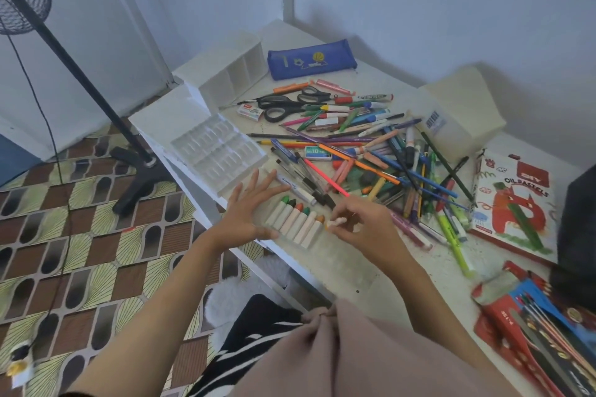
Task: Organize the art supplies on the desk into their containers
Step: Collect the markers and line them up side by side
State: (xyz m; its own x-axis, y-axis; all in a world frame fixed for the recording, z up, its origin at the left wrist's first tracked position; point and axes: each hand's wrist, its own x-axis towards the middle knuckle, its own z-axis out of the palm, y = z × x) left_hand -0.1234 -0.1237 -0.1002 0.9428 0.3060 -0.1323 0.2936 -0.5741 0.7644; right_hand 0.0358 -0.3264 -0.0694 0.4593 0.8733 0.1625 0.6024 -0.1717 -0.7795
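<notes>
Head view shows the right hand pinching a short cream-wrapped oil pastel with an orange tip between thumb and fingertips. It is just beside the right end of a row of paper-wrapped pastels, which lie side by side in what looks like a shallow clear plastic tray at the white desk's near edge. The left hand is spread, fingers straight, at the row's left end, holding nothing. Such a stick looks light, waxy and easily snapped or smeared, so a gentle hold on the paper sleeve at mid-length seems safest.
</notes>
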